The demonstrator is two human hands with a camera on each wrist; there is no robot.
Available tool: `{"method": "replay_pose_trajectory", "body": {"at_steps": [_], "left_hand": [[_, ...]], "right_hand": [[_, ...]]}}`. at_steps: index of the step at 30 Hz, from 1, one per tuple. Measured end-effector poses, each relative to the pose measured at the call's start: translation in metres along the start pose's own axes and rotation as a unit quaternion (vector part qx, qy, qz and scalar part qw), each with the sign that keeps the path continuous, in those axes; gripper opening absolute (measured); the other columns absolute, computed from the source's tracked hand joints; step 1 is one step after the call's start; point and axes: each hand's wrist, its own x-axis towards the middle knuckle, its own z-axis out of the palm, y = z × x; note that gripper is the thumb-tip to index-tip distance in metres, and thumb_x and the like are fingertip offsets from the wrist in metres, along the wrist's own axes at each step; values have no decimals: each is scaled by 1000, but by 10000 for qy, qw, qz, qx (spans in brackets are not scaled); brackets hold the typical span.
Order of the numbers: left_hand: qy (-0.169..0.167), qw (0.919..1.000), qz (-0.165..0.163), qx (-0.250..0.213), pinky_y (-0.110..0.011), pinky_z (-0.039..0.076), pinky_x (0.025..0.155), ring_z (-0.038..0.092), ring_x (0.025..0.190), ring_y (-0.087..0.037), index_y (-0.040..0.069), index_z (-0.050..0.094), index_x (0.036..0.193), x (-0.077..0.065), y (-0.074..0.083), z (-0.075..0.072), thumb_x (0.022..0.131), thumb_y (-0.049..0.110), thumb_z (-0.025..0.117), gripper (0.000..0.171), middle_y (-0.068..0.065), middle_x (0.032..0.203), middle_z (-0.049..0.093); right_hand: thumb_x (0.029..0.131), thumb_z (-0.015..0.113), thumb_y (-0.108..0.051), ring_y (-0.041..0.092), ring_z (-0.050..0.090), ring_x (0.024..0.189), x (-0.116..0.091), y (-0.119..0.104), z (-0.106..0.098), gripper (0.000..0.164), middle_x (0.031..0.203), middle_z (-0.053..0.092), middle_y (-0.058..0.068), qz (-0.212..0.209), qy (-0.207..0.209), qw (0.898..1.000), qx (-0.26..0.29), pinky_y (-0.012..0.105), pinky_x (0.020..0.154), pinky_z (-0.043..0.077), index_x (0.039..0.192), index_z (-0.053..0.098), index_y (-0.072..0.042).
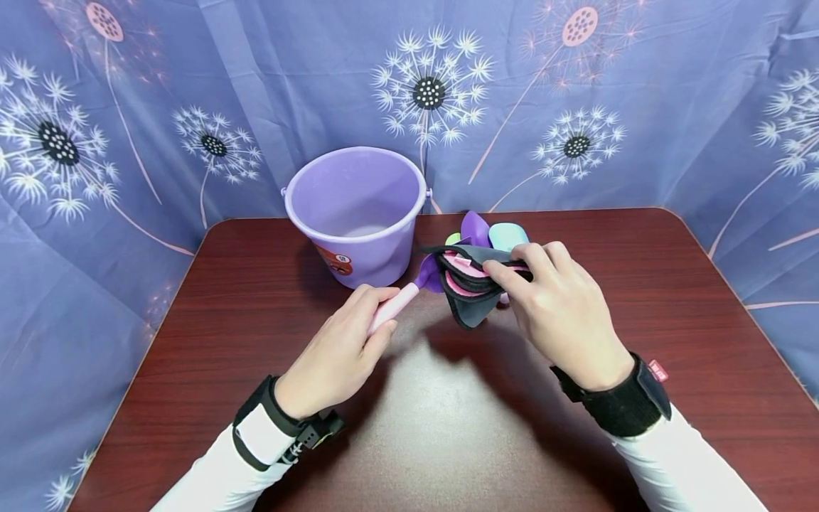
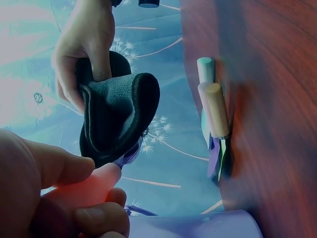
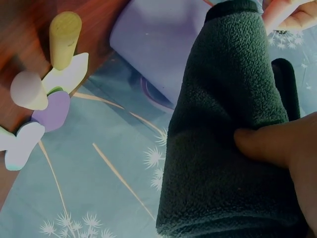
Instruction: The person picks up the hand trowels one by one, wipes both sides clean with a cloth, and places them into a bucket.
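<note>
My left hand grips the pink handle of a small shovel, its purple blade pointing away to the right. In my right hand is a folded grey cloth with black edging and pink inner faces, pinched between thumb and fingers. In the right wrist view the thumb presses on the fuzzy grey cloth. The cloth hides part of the purple blade; whether they touch I cannot tell. Behind the cloth are more small tools, among them a purple blade and a light blue one.
A lilac bucket stands at the back of the dark red wooden table, left of the tools. Handles in mint, pink and tan wood show in the left wrist view. Behind the table hangs a blue curtain with dandelion prints.
</note>
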Motion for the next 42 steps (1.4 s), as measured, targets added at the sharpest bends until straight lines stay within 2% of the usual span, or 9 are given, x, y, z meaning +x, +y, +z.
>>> {"method": "replay_pose_trajectory", "body": {"at_steps": [5,12,22,31,34,42], "left_hand": [[37,10000,84,7,-34,49,84,54,93,-14,8,59,139,0,-1,0,107,12,62,32,1,106,56],[137,9998,162,24,-34,48,83,54,92,-14,7,60,138,0,-2,-1,106,10,63,32,1,105,57],[189,9997,167,-5,-33,47,82,53,91,-13,7,60,137,0,-1,-3,107,10,61,31,1,104,55],[235,9996,169,-6,-33,48,84,54,92,-14,5,59,138,0,-1,-2,106,10,62,33,-1,108,57],[243,9996,140,5,-34,48,85,54,93,-15,5,59,138,0,-1,-2,106,9,62,33,-1,110,58],[217,9997,86,20,-34,48,85,54,94,-14,7,59,138,0,-2,1,106,11,62,32,0,109,56]], "right_hand": [[73,84,6,40,48,79,-1,2,2,52,105,61,19,165,268,9995,-42,45,54,45,121,73,-10],[87,73,2,40,49,82,-3,6,-2,39,107,59,19,448,85,9988,-151,47,50,47,124,73,-9],[91,75,-2,39,50,84,-3,7,-5,33,106,58,17,682,-17,9975,-176,48,47,48,123,74,-11],[74,83,1,37,49,82,-4,4,-1,52,104,58,16,601,-11,9982,79,49,49,48,124,74,-10],[73,85,0,36,48,81,-4,2,0,53,102,57,15,494,-106,9986,137,46,50,47,124,73,-10],[80,89,-4,35,50,84,-3,-6,5,47,105,59,14,289,-351,9983,363,45,53,49,124,72,-13]]}}
